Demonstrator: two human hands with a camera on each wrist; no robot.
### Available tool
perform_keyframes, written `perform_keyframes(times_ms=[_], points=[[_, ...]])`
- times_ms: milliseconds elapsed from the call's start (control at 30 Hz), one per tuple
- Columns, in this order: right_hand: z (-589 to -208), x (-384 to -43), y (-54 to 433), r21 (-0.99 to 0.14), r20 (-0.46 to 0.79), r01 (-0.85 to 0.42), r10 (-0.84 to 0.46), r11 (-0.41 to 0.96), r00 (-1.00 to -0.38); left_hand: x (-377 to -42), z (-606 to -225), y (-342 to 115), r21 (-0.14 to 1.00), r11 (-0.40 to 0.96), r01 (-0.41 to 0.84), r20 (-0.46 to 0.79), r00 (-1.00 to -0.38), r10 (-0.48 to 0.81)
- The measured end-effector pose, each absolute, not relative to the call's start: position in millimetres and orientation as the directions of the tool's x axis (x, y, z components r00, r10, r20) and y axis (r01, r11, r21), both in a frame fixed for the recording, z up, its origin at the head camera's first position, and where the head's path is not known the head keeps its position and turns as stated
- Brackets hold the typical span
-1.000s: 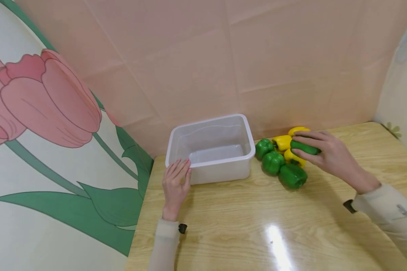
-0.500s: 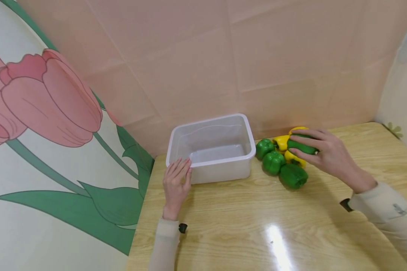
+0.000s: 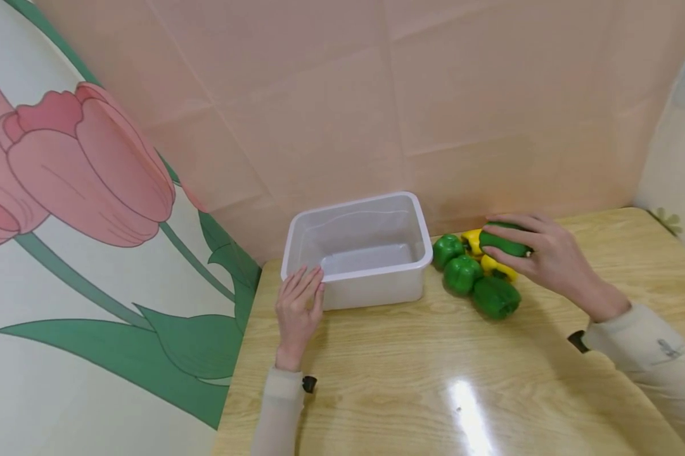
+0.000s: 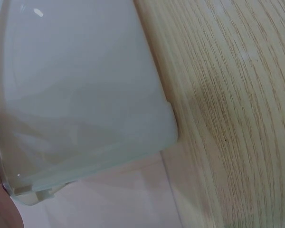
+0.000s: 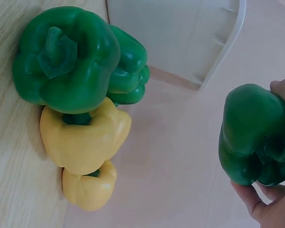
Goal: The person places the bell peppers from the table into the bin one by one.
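A green bell pepper (image 3: 503,239) is held by my right hand (image 3: 553,258), its fingers and thumb curled round it. The right wrist view shows this green bell pepper (image 5: 249,123) raised off the table, its stem end towards the palm. Below and beside it lie three green bell peppers (image 3: 462,275) and yellow bell peppers (image 3: 499,268), bunched together; my hand partly hides the yellow ones. My left hand (image 3: 298,316) rests with fairly straight fingers on the front left corner of a white plastic bin (image 3: 376,290). Most of that hand is outside the left wrist view.
The wooden table (image 3: 388,380) extends in front of the bin and peppers. A pinkish cloth (image 3: 331,114) hangs along the back. At the left is a wall with a painted tulip (image 3: 91,164). The bin stands just left of the pepper bunch.
My right hand has moved slightly left with the green bell pepper, covering the rear yellow one. The left hand has stayed on the bin's rim.
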State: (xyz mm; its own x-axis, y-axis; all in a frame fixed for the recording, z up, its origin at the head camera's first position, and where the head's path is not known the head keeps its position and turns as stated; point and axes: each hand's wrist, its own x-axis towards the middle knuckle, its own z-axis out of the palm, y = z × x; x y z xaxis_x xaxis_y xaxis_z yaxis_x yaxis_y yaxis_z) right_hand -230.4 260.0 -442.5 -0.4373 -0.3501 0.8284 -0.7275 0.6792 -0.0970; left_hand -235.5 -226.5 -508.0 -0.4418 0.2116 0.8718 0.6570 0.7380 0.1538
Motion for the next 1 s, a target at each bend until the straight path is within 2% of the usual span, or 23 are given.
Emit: perform_keyframes(times_ms=[633,1000], points=[[-432,-237,249,-0.089,0.824,-0.735,-0.365,0.672,-0.434,-238,-512,-227,0.148,0.742,0.654,0.877,-0.434,0.208],[-424,-241,240,-0.076,0.827,-0.762,-0.386,0.643,-0.409,-242,-515,-227,0.124,0.747,0.653,0.895,-0.399,0.199]])
